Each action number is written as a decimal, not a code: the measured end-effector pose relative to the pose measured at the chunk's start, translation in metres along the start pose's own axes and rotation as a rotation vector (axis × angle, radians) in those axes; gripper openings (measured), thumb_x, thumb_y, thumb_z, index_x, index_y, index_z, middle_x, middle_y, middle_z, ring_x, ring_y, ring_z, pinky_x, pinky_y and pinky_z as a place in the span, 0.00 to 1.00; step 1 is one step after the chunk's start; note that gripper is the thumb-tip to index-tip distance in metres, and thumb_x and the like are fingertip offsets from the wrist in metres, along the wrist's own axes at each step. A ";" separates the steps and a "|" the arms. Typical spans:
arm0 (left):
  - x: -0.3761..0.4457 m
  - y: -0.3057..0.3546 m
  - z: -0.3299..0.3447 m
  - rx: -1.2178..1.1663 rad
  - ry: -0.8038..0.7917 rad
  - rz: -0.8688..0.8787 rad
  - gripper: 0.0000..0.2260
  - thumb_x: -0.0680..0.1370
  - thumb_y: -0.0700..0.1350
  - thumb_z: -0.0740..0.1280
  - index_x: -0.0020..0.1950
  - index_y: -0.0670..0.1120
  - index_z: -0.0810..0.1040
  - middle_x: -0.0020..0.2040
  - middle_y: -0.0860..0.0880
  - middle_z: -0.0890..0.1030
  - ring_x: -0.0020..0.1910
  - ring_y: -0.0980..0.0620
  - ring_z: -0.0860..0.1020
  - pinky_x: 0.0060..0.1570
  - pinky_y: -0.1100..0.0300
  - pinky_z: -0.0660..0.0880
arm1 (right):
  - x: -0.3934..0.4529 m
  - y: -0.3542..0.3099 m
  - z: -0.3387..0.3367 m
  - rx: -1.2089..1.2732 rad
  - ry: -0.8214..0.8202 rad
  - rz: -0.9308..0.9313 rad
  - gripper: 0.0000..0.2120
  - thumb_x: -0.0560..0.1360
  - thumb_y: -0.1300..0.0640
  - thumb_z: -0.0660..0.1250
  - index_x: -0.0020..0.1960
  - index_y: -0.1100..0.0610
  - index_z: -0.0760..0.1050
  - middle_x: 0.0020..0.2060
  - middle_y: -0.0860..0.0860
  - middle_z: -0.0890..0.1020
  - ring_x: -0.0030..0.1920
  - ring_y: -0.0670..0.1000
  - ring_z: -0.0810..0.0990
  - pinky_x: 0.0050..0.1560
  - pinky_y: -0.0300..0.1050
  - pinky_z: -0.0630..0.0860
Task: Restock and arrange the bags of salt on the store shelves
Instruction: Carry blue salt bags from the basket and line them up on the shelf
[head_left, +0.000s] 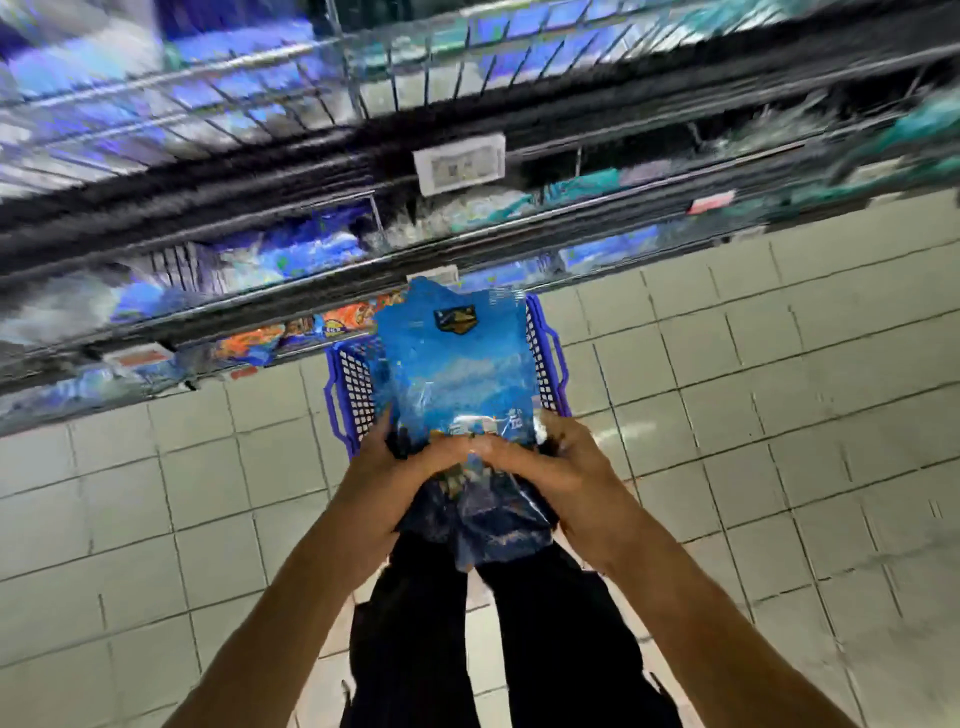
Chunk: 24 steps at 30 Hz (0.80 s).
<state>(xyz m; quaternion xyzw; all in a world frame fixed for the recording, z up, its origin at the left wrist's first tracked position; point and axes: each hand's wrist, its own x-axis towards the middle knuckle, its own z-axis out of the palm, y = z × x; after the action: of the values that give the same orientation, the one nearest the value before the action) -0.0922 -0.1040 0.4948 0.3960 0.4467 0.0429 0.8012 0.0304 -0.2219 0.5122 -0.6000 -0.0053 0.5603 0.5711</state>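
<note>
In the middle of the frame both hands hold a blue bag of salt (457, 364) by its lower part — the left hand (387, 467) with its grip curled round the bag's left side, the right hand (561, 467) with its grip curled round the right side, thumbs meeting across the front. The bag stands up from the hands, its top edge reaching toward the shelves, and below the hands a darker, crumpled stretch of blue plastic (488, 525) hangs down; whether that is a second bag cannot be told. Just behind the bag a purple basket (353, 395) with a perforated wall sits on the tiled floor (156, 509). The wire shelves (311, 171) run across the upper half of the frame, heavily blurred, with blue packets (306, 249) on them at centre left and a white price tag (460, 163) on a rail above the bag. The person's dark trouser legs (415, 649) fill the lower centre.
</note>
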 end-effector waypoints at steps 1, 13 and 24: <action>-0.013 0.014 0.007 0.006 0.007 -0.001 0.33 0.62 0.43 0.82 0.66 0.45 0.78 0.60 0.44 0.85 0.57 0.45 0.84 0.56 0.49 0.82 | -0.015 -0.008 -0.001 0.010 0.030 -0.010 0.16 0.73 0.67 0.73 0.61 0.64 0.81 0.54 0.60 0.86 0.55 0.59 0.85 0.56 0.49 0.81; -0.100 0.103 0.066 0.029 0.010 -0.059 0.18 0.65 0.43 0.74 0.54 0.47 0.84 0.49 0.47 0.88 0.49 0.45 0.87 0.43 0.48 0.83 | -0.172 -0.065 -0.055 0.341 0.370 -0.148 0.16 0.65 0.62 0.77 0.52 0.52 0.85 0.52 0.61 0.86 0.49 0.61 0.87 0.41 0.52 0.84; -0.084 0.109 0.124 0.377 -0.414 -0.183 0.21 0.72 0.40 0.72 0.65 0.40 0.80 0.60 0.39 0.84 0.64 0.38 0.79 0.70 0.36 0.70 | -0.246 -0.016 -0.007 0.704 0.900 -0.358 0.23 0.69 0.57 0.77 0.63 0.55 0.79 0.53 0.59 0.87 0.52 0.63 0.86 0.49 0.62 0.84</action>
<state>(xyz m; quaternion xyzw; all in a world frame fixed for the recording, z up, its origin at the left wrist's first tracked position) -0.0183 -0.1395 0.6608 0.4961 0.3076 -0.1948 0.7882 -0.0467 -0.3803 0.6853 -0.5430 0.3220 0.1141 0.7671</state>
